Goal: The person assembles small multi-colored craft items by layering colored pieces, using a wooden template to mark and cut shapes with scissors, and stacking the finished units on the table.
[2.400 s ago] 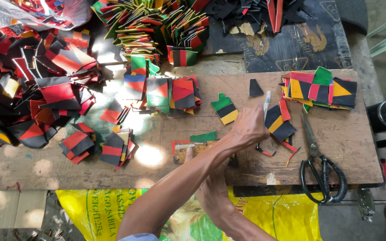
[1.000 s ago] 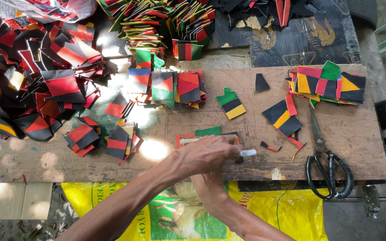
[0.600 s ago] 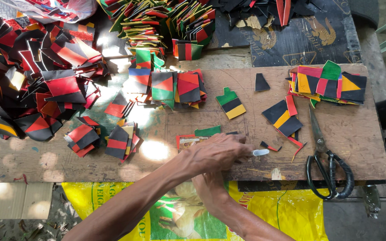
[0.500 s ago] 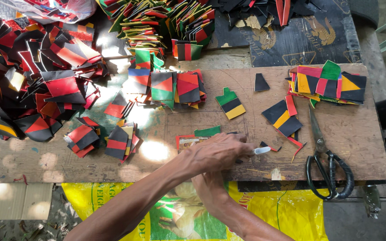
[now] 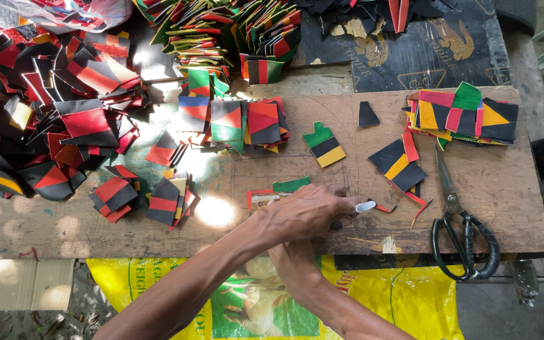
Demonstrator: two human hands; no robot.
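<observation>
Head view | my left hand [image 5: 306, 214] clenched on a white pen [image 5: 365, 206] over the wooden board [image 5: 505, 189]; right hand [image 5: 294, 264] underneath, grip unclear; scissors [image 5: 461, 230] nearby

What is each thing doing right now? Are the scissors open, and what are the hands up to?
Scissors: lying flat on the board, blades shut, untouched.
Left hand: pressing down on a small piece, gripping a white pen.
Right hand: mostly hidden under the left arm, at the board's edge.
Green, black and yellow piece: lying flat, alone.
Colourful stack: piled loosely, untouched.

Scissors [image 5: 463, 236] right of, perhaps beside, scraps [image 5: 400, 165]
</observation>
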